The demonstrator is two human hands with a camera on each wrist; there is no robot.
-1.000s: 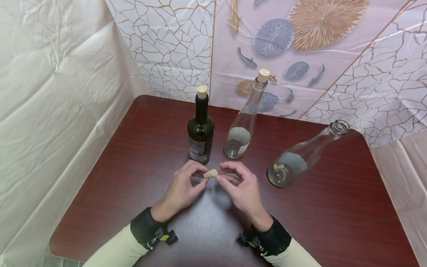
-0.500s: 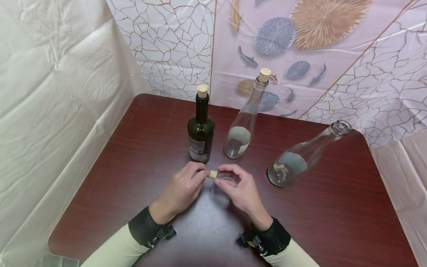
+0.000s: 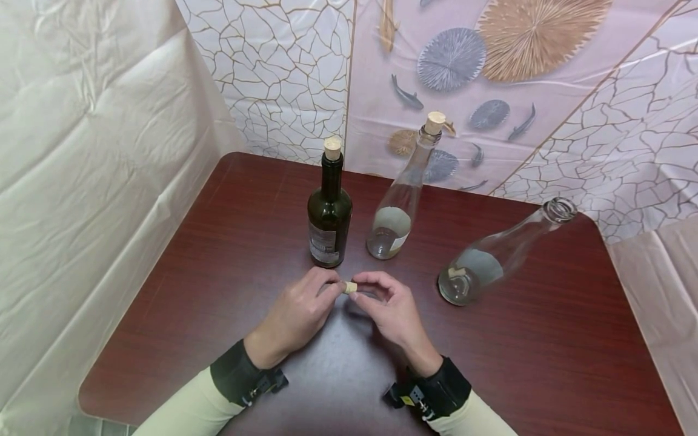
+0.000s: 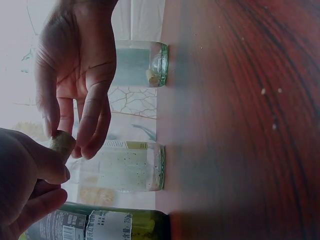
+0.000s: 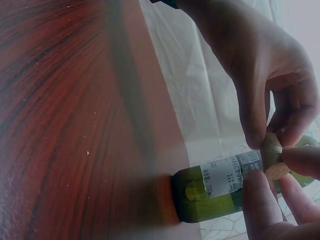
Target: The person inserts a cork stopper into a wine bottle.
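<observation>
A small cork (image 3: 350,288) is held between both hands above the table, in front of the dark green bottle (image 3: 329,227). My left hand (image 3: 294,312) pinches its left end between thumb and fingers. The thumb and fingertips of my right hand (image 3: 391,306) pinch the other end. In the right wrist view the cork (image 5: 272,155) shows its pale speckled end face. The green bottle stands upright with a cork (image 3: 332,148) in its mouth. Beside it is a clear bottle (image 3: 394,224), also topped with a cork (image 3: 435,123).
At the right stands another clear bottle (image 3: 480,266) with an uncorked mouth; a cork piece (image 4: 152,76) lies inside its base. All bottles stand on a dark red wooden table (image 3: 218,242). Patterned sheeting (image 3: 283,72) hangs behind, and pale cloth (image 3: 93,200) covers the left side.
My left hand has turned so its fingers cover more of the cork, then both hands shifted slightly downward. My right fingers stay at the cork's right end. The bottles have not moved.
</observation>
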